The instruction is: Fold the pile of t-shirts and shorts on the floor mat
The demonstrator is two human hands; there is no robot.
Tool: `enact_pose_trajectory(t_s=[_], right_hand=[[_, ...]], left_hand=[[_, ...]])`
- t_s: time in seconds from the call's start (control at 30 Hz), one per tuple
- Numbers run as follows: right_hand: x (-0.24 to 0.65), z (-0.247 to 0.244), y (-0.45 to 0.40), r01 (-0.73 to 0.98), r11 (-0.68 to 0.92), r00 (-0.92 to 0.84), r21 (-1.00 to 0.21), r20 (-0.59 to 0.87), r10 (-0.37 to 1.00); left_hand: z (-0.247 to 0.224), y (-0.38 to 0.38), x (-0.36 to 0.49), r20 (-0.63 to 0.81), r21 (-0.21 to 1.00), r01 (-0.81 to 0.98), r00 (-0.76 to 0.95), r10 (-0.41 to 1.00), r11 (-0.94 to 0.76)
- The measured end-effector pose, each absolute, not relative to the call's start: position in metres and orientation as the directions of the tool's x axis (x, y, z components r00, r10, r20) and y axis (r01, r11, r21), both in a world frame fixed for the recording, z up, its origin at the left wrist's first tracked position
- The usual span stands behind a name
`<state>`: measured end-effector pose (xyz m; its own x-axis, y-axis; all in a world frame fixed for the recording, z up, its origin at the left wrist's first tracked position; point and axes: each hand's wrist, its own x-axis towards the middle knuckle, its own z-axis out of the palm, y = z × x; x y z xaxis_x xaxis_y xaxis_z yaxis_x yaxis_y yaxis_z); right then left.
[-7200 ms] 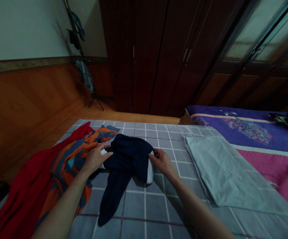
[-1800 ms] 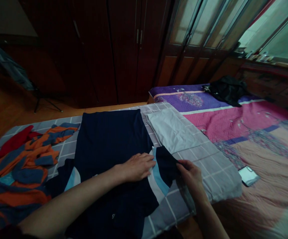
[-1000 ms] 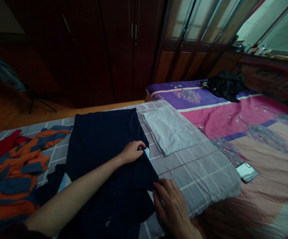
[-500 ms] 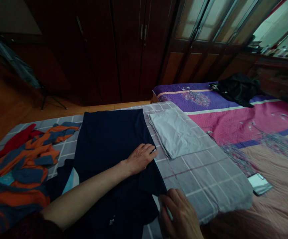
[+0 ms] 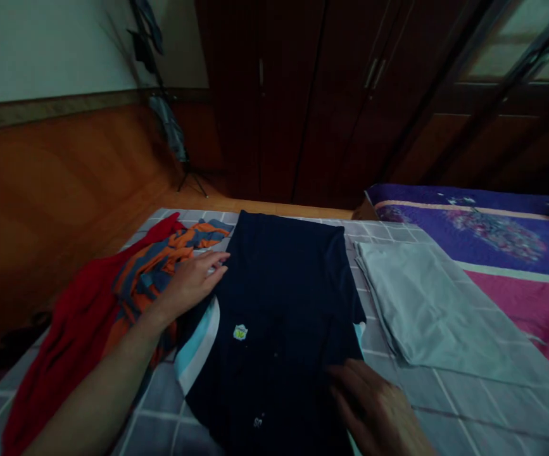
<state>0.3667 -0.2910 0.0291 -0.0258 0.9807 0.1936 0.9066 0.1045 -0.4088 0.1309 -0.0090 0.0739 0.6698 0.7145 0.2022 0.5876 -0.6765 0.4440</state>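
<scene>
Crossing to ten o'clock, the left hand (image 5: 189,286), fingers apart, meets the shirt (image 5: 290,278), that side unfolded; right hand (image 5: 376,402), four o'clock, grip unclear.

Narrow gap between shirt (image 5: 288,278) and cloth (image 5: 438,307)

Between the left hand (image 5: 197,280) and the right hand (image 5: 372,402), the shirt (image 5: 286,282) is smooth, matt cloth. Beyond the latter, the folded fabric (image 5: 433,307) shows a faint sheen and the quilt (image 5: 440,223) looks textured. Ahead of both, wooden wardrobe doors (image 5: 283,126) carry metallic handles (image 5: 370,73).
</scene>
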Motion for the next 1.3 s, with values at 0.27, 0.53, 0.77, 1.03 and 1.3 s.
enact_pose_trajectory(t_s=[0.27, 0.53, 0.77, 1.03, 1.3], right_hand=[[0.307, 0.048, -0.183, 0.827, 0.428, -0.387, -0.365, 0.184, 0.904], [0.266, 0.009, -0.127, 0.787, 0.488, -0.506, -0.378, 0.056, 0.861], [0.275, -0.005, -0.123, 0.812, 0.456, -0.475, -0.365, 0.043, 0.879], [0.266, 0.011, -0.136, 0.669, 0.587, -0.662, -0.457, -0.007, 0.749], [0.269, 0.009, -0.137, 0.63, 0.54, -0.684, -0.558, -0.07, 0.726]], left_hand=[[0.039, -0.017, 0.058, 0.005, 0.387, 0.809, 0.477, 0.879, -0.442], [0.027, -0.012, 0.052, -0.083, 0.478, 0.761, 0.537, 0.84, -0.439], [0.035, 0.0, 0.022, -0.149, 0.921, 0.383, 0.505, 0.85, -0.066], [0.04, 0.0, 0.009, -0.213, 0.927, 0.374, 0.618, 0.757, -0.044], [0.051, -0.007, 0.013, -0.203, 0.767, 0.55, 0.698, 0.687, -0.332]])
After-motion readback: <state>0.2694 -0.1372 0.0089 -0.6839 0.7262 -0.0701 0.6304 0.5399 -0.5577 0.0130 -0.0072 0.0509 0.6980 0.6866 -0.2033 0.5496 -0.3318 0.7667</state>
